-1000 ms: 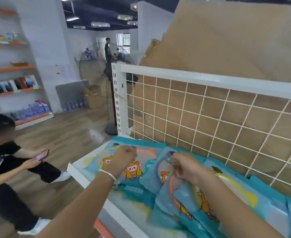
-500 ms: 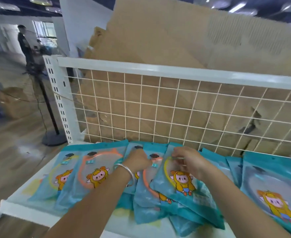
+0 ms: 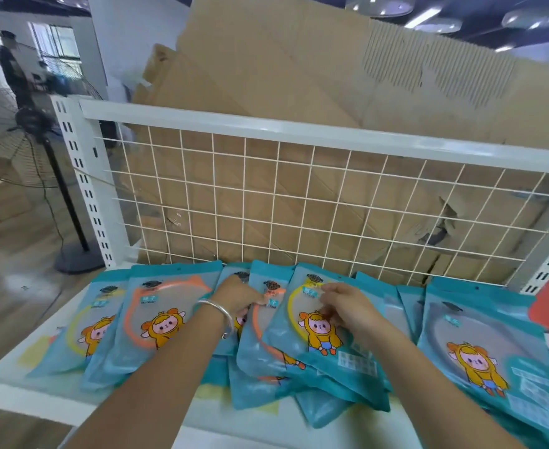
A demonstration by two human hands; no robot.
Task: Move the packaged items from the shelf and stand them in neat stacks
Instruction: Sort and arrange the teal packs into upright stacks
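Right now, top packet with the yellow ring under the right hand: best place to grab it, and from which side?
Take the yellow-ring packet by its top header strip, coming from above and behind. That edge lies free on top of the fanned pile and faces the wire grid. Its lower half overlaps the other packets. The right hand already pinches near there, so a thumb-and-finger grip looks enough.

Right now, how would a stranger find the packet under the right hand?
Start at the white wire grid behind the shelf. Below its middle, teal packets overlap. The one under the right hand lies on top, tilted, showing a yellow ring; its left neighbour's ring is orange.
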